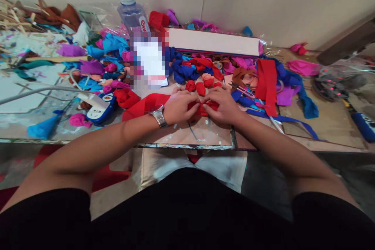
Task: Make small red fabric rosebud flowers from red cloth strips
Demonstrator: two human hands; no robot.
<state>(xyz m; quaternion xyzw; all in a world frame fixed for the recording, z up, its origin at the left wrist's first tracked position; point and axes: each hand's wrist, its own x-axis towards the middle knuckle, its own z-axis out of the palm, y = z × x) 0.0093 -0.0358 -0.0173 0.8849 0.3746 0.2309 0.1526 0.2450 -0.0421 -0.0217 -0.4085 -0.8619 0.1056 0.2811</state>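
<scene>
My left hand, with a metal watch on its wrist, pinches the red crepe-paper strip near the table's front edge. Opposite it, my right hand has its fingers closed on the same red material, and the fingertips of both hands nearly meet. A longer part of the strip lies flat to the left, partly under my left forearm. Just beyond my fingers sit several small red rolled pieces. My palms hide part of the strip.
Behind are a plastic bottle, a long pale box and heaps of coloured crepe paper. A power strip with a cable stands at left. Scissors and a red band lie at right.
</scene>
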